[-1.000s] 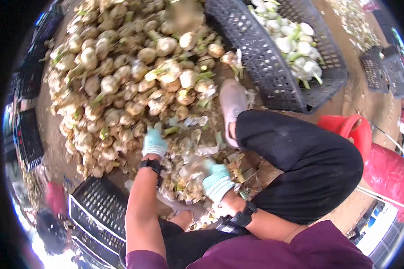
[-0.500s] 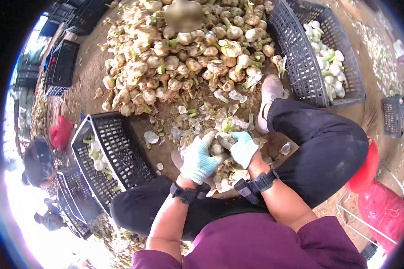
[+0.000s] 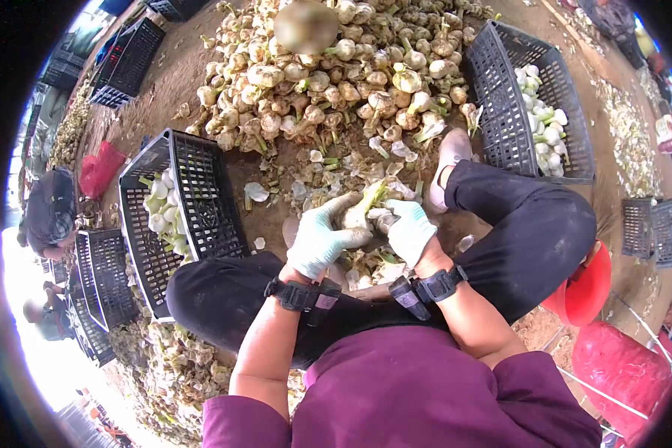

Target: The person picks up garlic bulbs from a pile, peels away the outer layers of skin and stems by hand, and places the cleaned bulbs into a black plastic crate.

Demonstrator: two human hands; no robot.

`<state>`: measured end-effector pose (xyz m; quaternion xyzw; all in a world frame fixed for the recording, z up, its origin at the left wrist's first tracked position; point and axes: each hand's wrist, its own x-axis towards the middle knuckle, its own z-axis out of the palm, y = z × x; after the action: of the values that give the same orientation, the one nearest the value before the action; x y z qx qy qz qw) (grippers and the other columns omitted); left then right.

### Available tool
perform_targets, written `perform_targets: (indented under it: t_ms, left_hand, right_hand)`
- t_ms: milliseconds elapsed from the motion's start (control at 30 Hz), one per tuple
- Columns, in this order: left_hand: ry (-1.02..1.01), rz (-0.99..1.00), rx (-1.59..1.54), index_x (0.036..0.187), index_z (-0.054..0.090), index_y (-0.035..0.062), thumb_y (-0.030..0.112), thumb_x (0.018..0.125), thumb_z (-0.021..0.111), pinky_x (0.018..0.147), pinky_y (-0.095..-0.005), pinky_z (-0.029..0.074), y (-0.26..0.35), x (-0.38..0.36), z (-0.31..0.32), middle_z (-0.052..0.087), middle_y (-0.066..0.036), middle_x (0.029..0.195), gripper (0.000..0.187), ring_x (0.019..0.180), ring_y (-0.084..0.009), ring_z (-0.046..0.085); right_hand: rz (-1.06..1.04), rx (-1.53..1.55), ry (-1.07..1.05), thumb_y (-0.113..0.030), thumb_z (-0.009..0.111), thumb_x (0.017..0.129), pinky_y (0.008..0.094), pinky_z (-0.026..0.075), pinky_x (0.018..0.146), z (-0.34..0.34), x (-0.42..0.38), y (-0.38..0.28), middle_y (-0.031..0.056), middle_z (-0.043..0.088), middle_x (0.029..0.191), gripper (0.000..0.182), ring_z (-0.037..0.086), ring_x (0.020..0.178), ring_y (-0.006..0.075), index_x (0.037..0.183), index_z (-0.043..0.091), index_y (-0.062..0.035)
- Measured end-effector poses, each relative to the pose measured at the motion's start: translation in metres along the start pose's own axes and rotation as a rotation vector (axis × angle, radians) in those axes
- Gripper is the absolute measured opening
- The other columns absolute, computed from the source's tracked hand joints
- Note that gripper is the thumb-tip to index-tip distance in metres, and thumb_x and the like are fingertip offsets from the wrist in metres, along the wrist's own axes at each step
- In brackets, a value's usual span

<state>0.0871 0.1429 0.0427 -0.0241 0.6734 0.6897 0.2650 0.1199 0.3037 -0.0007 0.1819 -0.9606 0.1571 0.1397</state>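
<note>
The left hand [image 3: 322, 239] and right hand [image 3: 411, 229], well apart a second ago, have drawn together at mid-frame. The left grip is clamped on a bulb [image 3: 355, 216]; the right touches it, whether clamped I cannot tell. Peelings [image 3: 405, 151] lie about; a heap [image 3: 343, 89] fills top centre.

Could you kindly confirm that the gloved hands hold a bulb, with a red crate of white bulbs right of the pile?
The crate of white bulbs right of the pile is black, not red, in the head view; the gloved hands hold a bulb.
</note>
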Motion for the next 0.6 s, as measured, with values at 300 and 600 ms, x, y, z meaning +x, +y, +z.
perform_targets:
  t_ms: [300, 600]
  left_hand:
    - [-0.214, -0.383, -0.765, 0.102, 0.049, 0.0048, 0.051, 0.081, 0.040, 0.048, -0.0261, 0.045, -0.013, 0.001, -0.006, 0.055, -0.011, 0.080, 0.051, 0.067, -0.0202, 0.055]
    - [0.058, -0.042, -0.677, 0.107, 0.045, 0.0028, 0.023, 0.083, 0.050, 0.053, -0.0249, 0.046, -0.027, 0.003, -0.012, 0.056, -0.008, 0.086, 0.032, 0.073, -0.0155, 0.056]
  right_hand:
    - [0.517, 0.904, 0.018, -0.007, 0.048, 0.076, 0.0317, 0.044, 0.071, -0.024, 0.029, -0.013, 0.0204, 0.057, 0.084, 0.021, 0.056, 0.078, 0.0296, 0.091, 0.055, 0.0051]
    - [0.311, 0.579, 0.142, -0.017, 0.052, 0.079, 0.0343, 0.044, 0.067, 0.010, 0.008, -0.004, 0.0163, 0.056, 0.072, 0.020, 0.054, 0.071, 0.0322, 0.083, 0.056, 0.0026]
